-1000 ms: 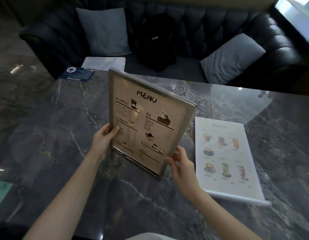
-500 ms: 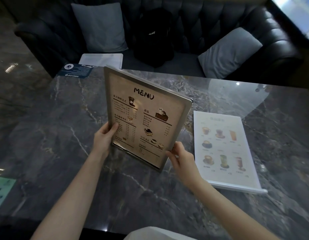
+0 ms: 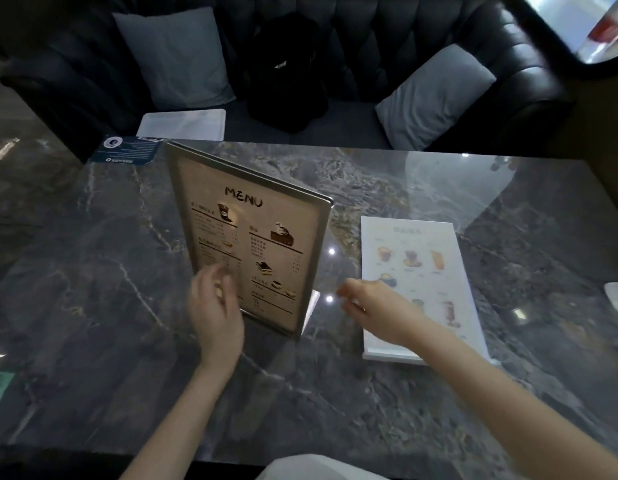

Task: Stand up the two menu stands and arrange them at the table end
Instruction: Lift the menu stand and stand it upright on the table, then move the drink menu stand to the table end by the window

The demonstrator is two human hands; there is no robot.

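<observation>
A metal-framed menu stand point(image 3: 266, 233) headed "MENU" stands upright on the dark marble table point(image 3: 93, 271), near its middle. My left hand point(image 3: 214, 306) hovers just in front of the stand's lower left corner, fingers apart, holding nothing. My right hand point(image 3: 373, 303) is off the stand's right edge, fingers loose and empty, above the near left part of the second menu stand point(image 3: 422, 271). That one is white with drink pictures and lies flat on the table to the right.
A dark blue card point(image 3: 127, 150) lies at the table's far left corner. Behind the table is a black tufted sofa point(image 3: 422, 46) with two grey cushions, a black backpack point(image 3: 287, 71) and a white sheet point(image 3: 183, 124). A white object point(image 3: 617, 299) shows at the right edge.
Both hands have let go of the framed menu stand, which now stands by itself on the table. My right hand has moved right, over the flat white menu.
</observation>
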